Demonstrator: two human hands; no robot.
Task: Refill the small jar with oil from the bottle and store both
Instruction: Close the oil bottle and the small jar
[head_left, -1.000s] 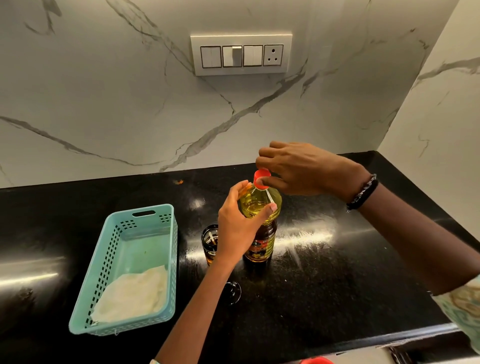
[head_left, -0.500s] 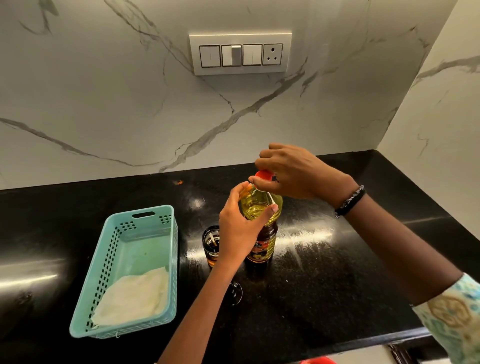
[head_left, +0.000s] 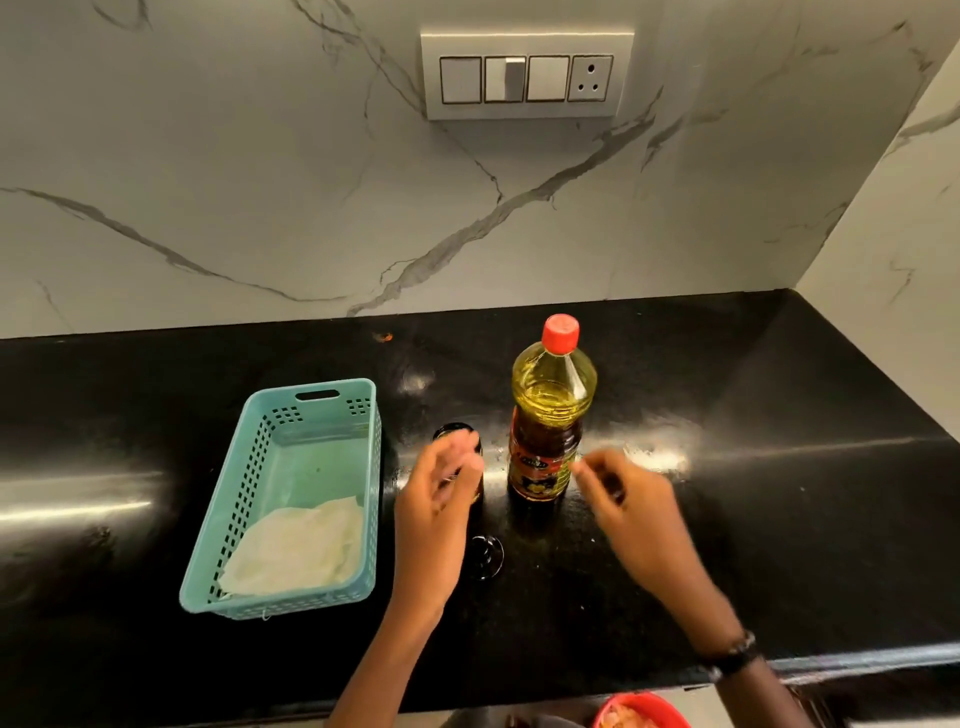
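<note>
The oil bottle (head_left: 550, 415) stands upright on the black counter (head_left: 779, 493), with its red cap (head_left: 560, 332) on top and yellow oil up to the shoulder. Left of it is the small dark jar (head_left: 453, 431), partly hidden by my left hand (head_left: 434, 512). That hand is blurred, with loose fingers in front of the jar and no clear grip. A round dark lid (head_left: 487, 556) lies on the counter in front of the jar. My right hand (head_left: 631, 514) is blurred and open, low to the right of the bottle and not touching it.
A teal perforated basket (head_left: 221, 519) sits left of the jar with a white cloth (head_left: 301, 545) in its near end. Marble walls close off the back and right. A switch panel (head_left: 524, 78) is on the back wall. A red bowl (head_left: 641, 712) shows below the counter's front edge.
Both hands have let go of the bottle and dropped toward me. The right hand left the red cap on the bottle. The left hand moved down to the jar.
</note>
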